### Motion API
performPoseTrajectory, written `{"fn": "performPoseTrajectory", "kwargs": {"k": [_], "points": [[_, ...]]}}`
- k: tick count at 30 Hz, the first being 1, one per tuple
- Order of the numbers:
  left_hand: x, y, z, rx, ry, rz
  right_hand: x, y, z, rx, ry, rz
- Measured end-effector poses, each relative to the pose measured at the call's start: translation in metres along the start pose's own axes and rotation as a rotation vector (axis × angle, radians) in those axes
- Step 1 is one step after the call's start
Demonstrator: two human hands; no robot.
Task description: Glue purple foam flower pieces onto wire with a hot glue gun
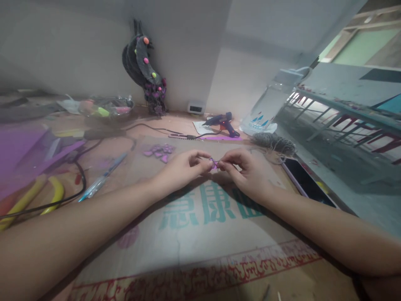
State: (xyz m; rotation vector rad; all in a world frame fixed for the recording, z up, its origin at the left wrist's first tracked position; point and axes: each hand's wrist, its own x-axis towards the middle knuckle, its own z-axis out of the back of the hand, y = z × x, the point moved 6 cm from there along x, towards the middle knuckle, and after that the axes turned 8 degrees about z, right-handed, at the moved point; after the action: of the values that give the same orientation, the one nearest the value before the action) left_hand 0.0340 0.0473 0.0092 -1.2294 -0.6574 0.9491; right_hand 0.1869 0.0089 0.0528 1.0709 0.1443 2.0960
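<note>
Pale wall [184, 50] stands behind a crowded table [178, 122], and from the head view one sees a paper sheet [150, 255] with large green Chinese characters; the middle one reads 康, while the others are blurred or partly covered by the right wrist. On the clear bottle [266, 104], blue sails are printed above letters which seem to say CLASSIC. Near the bottle lie grey yarn [277, 144] and a glue gun [223, 121], and a dark phone [308, 182] is beside the right forearm. At the left are a purple sheet [23, 146], yellow handles [56, 195] and a black cable [84, 177]; a dark moon ornament [144, 62] with coloured balls is against the wall. Several purple pieces [164, 158] are grouped beyond the left hand [188, 165]. Between both hands, above the sheet, is one small purple piece [214, 163], thin and blurred, its shape mostly hidden. Left thumb and finger are pinching it, and the right hand [242, 169] has its fingertips closed together upon its other side.
</note>
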Motion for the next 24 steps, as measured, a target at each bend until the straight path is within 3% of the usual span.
{"fn": "performPoseTrajectory", "kwargs": {"k": [6, 19, 24], "points": [[-0.0006, -0.0005, 0.0025, 0.045, -0.031, 0.003, -0.0031, 0.0058, -0.0028, -0.106, 0.068, 0.133], [-0.0021, -0.0043, 0.0077, 0.054, -0.106, -0.006, 0.001, 0.0017, -0.0033, -0.175, 0.089, 0.11], [-0.0048, -0.0046, 0.0073, 0.12, -0.141, -0.035, -0.0034, -0.0038, -0.0061, -0.137, 0.14, 0.0]]}}
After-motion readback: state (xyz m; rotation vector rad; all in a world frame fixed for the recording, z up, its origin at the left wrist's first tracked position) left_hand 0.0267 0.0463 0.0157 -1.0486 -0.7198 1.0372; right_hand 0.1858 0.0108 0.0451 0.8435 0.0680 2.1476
